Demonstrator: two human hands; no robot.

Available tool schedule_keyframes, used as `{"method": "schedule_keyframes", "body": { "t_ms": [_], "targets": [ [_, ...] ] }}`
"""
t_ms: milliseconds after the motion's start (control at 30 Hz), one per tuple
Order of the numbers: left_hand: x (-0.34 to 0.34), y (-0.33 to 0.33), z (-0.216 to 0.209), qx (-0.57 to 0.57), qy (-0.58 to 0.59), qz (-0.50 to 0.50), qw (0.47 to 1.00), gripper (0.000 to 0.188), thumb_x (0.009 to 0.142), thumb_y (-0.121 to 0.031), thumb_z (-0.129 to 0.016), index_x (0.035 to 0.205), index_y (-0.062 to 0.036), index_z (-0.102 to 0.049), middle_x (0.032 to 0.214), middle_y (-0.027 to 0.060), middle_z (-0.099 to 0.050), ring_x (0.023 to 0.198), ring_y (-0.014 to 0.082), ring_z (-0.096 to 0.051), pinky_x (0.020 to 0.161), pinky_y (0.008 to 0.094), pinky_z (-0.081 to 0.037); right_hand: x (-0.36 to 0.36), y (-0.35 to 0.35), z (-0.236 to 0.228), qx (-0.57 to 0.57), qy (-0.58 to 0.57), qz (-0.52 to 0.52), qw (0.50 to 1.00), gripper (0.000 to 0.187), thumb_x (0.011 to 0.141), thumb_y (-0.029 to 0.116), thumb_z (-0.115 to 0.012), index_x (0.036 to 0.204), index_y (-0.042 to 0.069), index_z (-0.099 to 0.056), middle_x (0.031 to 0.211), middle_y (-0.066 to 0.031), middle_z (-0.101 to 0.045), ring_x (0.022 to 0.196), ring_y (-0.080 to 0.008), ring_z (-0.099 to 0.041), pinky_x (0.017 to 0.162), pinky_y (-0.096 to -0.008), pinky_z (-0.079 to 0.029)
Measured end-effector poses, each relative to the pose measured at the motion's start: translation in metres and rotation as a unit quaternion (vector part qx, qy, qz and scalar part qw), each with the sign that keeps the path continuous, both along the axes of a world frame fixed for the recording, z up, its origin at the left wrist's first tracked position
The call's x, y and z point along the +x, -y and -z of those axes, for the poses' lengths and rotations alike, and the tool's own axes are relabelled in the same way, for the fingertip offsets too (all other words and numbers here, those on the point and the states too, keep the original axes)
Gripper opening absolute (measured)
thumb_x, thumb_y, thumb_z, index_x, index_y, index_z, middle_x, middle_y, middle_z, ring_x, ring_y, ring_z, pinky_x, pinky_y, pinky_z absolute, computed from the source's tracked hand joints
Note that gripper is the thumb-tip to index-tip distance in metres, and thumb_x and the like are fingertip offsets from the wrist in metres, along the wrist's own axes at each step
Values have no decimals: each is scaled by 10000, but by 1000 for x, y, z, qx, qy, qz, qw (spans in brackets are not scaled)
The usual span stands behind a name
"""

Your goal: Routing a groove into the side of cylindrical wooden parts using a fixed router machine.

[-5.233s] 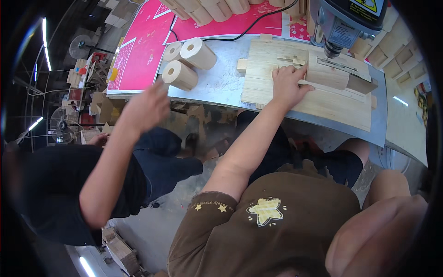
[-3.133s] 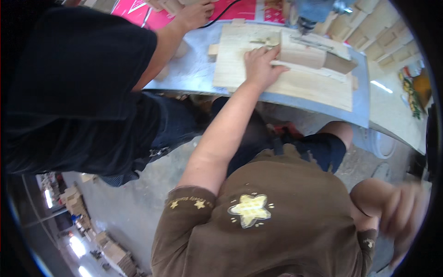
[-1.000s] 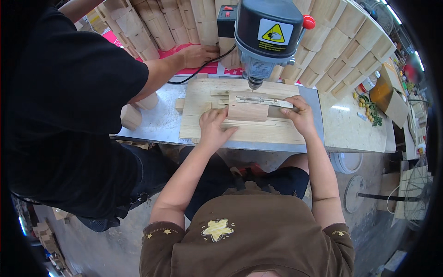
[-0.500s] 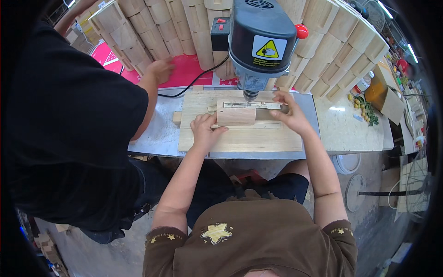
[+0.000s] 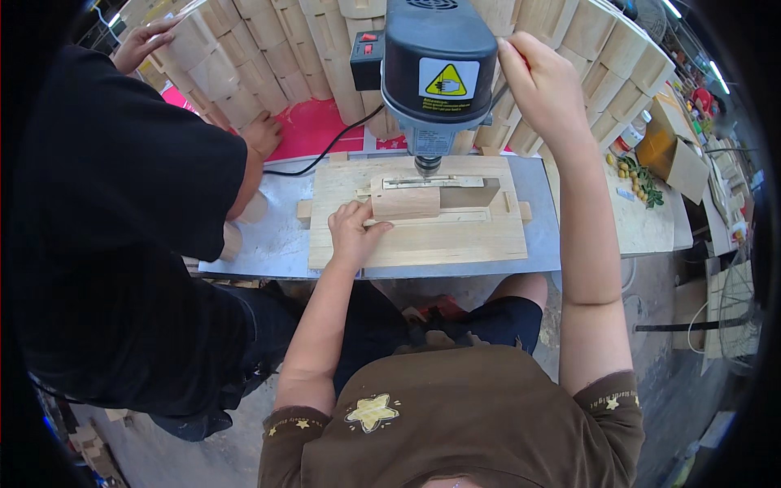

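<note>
The smooth, curved wooden block [image 5: 409, 205] lies on the flat board [image 5: 447, 249] near the table's [image 5: 543, 232] front edge, the left hand [image 5: 355, 234] spread against its left end; the right hand [image 5: 545, 85], formerly beside it, now clenches the drill press's [image 5: 439, 47] lever [image 5: 499, 96].

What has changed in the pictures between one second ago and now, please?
The right hand left the right end of the pale strip, moved up and forward, and now grips the lever of the drill. The co-worker's nearer hand moved left, away from the drill. The left hand stayed at the wooden piece's left end.
</note>
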State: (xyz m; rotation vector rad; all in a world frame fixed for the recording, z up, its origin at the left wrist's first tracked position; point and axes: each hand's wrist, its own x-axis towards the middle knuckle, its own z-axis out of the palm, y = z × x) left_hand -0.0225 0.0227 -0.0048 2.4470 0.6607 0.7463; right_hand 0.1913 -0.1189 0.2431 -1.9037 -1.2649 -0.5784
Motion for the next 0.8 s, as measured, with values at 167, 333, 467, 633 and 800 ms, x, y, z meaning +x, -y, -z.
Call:
{"method": "schedule_keyframes", "body": {
  "t_ms": [167,333,467,633,800],
  "targets": [
    [-1,-9,-1,16,12,-5,1000,435,614,-265,-757,1023,-158,-652,756,1,-527,846,207,-507,795,366,-317,-47,33,28,25,13,-14,1000,155,818,157,-571,721,37,-562,626,-119,-530,583,-281,-551,524,-354,-421],
    [-3,-12,-2,24,16,-6,1000,421,604,-265,-756,993,-137,-659,753,8,-529,840,213,-516,783,369,-328,-60,44,89,46,-54,-83,994,42,747,16,-617,781,26,-593,638,-104,-520,541,-247,-514,499,-327,-406],
    [7,-9,4,34,38,4,999,431,584,-263,-763,980,-125,-662,750,15,-531,830,226,-521,773,375,-338,-55,42,143,95,-61,-81,990,89,740,10,-623,822,32,-595,697,-100,-538,580,-247,-520,528,-333,-409],
    [1,-1,-2,39,62,-9,997,313,574,-217,-776,835,-98,-651,728,48,-543,780,259,-535,726,388,-374,-50,32,173,141,-25,-67,987,175,716,1,-630,884,35,-592,812,-109,-561,686,-272,-541,603,-357,-415],
    [2,2,0,31,37,-13,999,348,581,-251,-776,888,-130,-665,737,32,-542,813,240,-528,772,383,-346,-54,46,126,145,44,-84,985,148,710,59,-659,837,23,-592,677,-95,-555,561,-272,-526,542,-371,-406]
  ]
}}
